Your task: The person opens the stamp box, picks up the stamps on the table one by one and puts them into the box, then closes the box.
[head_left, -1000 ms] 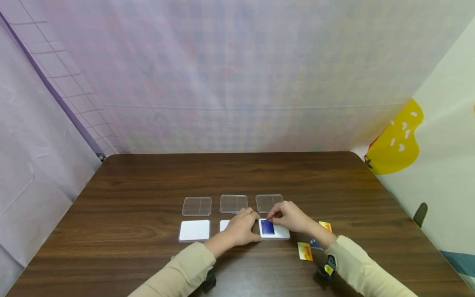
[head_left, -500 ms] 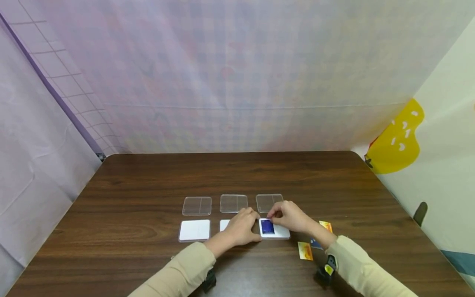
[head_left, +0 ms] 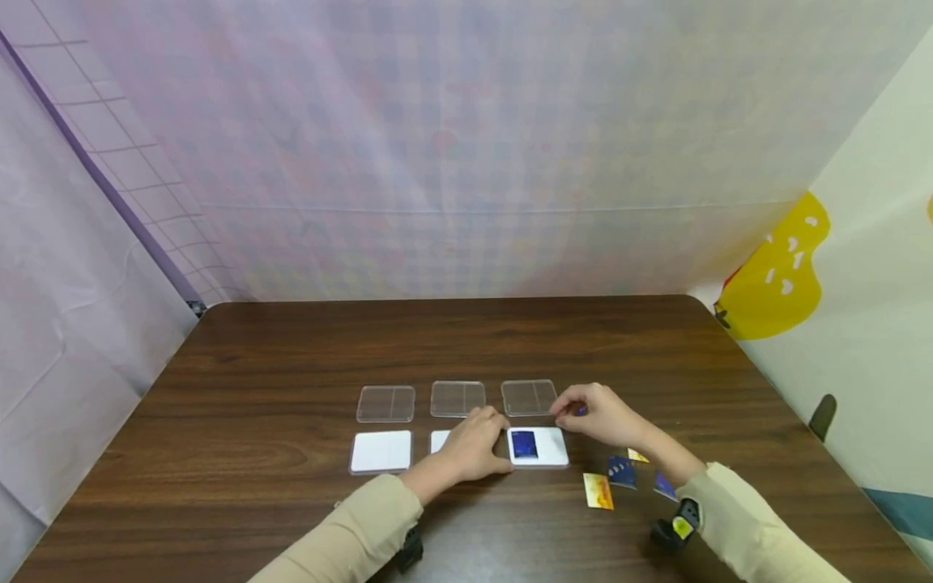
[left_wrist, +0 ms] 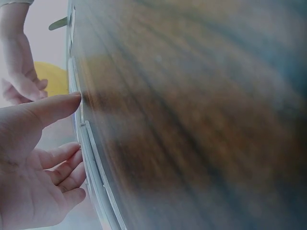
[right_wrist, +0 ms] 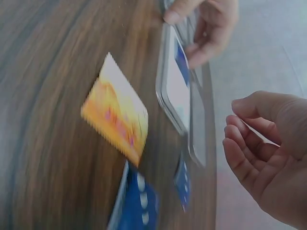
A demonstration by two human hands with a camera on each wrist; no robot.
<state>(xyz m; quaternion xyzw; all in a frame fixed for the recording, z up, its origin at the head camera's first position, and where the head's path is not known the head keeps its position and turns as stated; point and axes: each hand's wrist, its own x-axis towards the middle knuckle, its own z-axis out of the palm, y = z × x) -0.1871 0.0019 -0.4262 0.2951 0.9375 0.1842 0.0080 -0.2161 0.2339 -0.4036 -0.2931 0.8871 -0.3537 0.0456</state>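
Observation:
Three shallow cases with white insides lie in a row in the head view. The right-hand white case bears a dark blue card on its left half. My left hand holds this case's left end between thumb and fingers and covers much of the middle white case. Just right of the case's far corner, my right hand hovers with fingers loosely bent; the right wrist view shows nothing between them. A small blue card lies below it, mostly hidden by the hand in the head view.
Three clear lids lie behind the cases. The left white case stands apart. Right of the cases are an orange-yellow card, a dark blue card, a purple card and another yellow card, partly covered by the right forearm.
My right hand has left the blue card on the right-hand case and moved right, uncovering the case's right half. The left hand keeps its place.

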